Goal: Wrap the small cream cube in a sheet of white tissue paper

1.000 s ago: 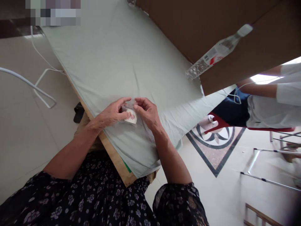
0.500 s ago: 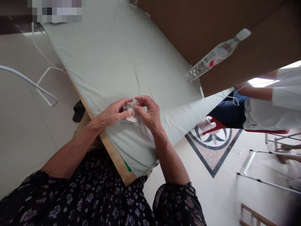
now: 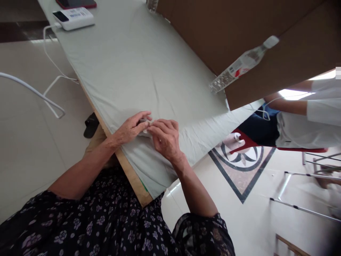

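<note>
The worktop (image 3: 138, 67), draped in a pale grey-green cloth, runs from 11 o'clock down to the person's lap. Brown cardboard (image 3: 226, 32) stands along its far side at 1 o'clock. Beyond the worktop's edge at 3 o'clock sits another person in a white top (image 3: 306, 131). A clear plastic bottle (image 3: 241, 65) with a white cap and a red-and-white label leans against the cardboard at 2 o'clock; what it holds cannot be told. A white power strip (image 3: 73, 17) lies at 11 o'clock. Near the worktop's close edge, the left hand (image 3: 131, 127) and the right hand (image 3: 165, 138) meet fingertip to fingertip, both pinching a small pale packet (image 3: 146, 125). The packet rests on the cloth between them, mostly hidden by the fingers, so its markings cannot be read.
</note>
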Motion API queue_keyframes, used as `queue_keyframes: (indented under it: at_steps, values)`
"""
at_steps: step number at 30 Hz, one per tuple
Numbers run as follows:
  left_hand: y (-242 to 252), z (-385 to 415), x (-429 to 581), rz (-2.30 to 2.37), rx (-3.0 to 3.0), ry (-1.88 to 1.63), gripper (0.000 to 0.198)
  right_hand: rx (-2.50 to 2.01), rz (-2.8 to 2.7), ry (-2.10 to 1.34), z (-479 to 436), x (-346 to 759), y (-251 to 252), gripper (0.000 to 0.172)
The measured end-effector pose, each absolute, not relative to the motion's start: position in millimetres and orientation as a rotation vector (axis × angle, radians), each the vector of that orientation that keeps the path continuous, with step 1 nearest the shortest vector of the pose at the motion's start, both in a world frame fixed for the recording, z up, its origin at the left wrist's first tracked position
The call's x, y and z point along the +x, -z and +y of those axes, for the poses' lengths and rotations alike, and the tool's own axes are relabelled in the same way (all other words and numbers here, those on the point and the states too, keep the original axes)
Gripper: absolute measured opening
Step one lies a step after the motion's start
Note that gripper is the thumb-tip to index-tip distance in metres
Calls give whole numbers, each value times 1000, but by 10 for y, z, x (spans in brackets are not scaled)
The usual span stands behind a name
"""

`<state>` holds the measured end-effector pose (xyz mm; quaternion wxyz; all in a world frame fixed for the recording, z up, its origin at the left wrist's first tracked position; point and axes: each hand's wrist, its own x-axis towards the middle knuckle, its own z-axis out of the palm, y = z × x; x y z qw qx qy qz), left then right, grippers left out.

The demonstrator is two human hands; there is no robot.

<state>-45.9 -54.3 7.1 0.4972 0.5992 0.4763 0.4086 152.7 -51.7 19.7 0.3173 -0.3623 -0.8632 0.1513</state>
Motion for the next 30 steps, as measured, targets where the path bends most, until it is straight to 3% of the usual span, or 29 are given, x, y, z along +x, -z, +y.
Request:
queue_keyframes:
  at_steps: [14, 23, 30]
  values:
    - [11, -662, -414, 1327, 1573, -1114, 54, -1154, -1770, -584, -414, 1865, -99, 16]
    - [34, -585, -439, 1474, 1286, -1405, 48, -1191, -1817, -713, -65, 1853, 319, 28]
    - [26, -571, -432, 1486, 1243, -1387, 45, -1106, -1841, -890, -224, 1842, 181, 36]
